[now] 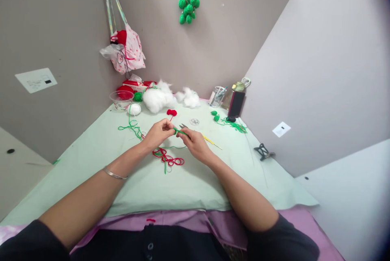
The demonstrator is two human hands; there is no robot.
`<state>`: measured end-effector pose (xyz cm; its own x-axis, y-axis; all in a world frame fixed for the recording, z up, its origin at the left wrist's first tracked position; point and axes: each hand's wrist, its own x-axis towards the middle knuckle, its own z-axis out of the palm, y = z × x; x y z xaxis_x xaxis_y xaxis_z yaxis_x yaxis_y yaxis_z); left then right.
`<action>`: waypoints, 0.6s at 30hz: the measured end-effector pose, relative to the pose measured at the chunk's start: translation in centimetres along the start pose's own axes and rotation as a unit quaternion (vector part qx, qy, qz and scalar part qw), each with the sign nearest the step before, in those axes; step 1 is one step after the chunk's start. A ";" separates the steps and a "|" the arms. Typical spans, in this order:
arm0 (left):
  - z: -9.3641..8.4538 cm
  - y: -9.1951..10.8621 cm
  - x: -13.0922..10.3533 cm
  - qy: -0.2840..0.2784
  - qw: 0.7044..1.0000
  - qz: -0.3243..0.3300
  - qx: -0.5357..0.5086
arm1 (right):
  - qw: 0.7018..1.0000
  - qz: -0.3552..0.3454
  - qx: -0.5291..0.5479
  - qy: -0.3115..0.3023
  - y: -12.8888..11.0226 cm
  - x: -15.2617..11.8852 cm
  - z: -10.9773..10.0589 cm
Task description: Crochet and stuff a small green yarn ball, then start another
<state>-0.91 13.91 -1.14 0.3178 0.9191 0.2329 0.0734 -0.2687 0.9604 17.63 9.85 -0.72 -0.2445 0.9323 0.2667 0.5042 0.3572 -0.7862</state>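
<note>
Near the middle of the cloth-covered table, my left hand [159, 132] pinches a small piece of green yarn work [176, 130]. My right hand [195, 142] is closed on the green yarn just right of it, with the fingertips of both hands close together. A green strand runs below the hands. Scissors [183, 126] lie behind my right fingers, their blades partly showing. Right of my right hand is a yellow-handled crochet hook [210, 141]. Tangled red yarn [168, 158] lies below my hands, and a red knitted bow [172, 112] lies beyond them.
White stuffing [158, 96], a plastic tub [121, 100] and a white yarn ball [134, 109] stand at the back left. Back right are a clear cup [217, 97], a phone [236, 104] and green yarn pieces [237, 124]. A black stand [263, 152] lies at the right edge.
</note>
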 end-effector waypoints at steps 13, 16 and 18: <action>0.2 -0.9 0.0 0.023 1.000 0.005 0.011 | 0.990 -0.039 -0.080 -0.108 -1.0 -0.7 -3.8; 0.0 -1.5 0.3 0.024 0.999 0.005 0.028 | 0.981 -0.001 -0.150 -0.123 -0.1 1.6 -7.1; 0.1 -1.8 0.3 0.006 0.999 0.013 0.045 | 0.969 0.014 -0.220 -0.110 1.2 4.6 -8.5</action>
<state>-0.88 14.67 -2.84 0.3100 0.9147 0.2593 0.1497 -0.3163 0.9368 24.19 15.05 4.27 -0.3719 0.9245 0.0842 0.8062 0.3666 -0.4643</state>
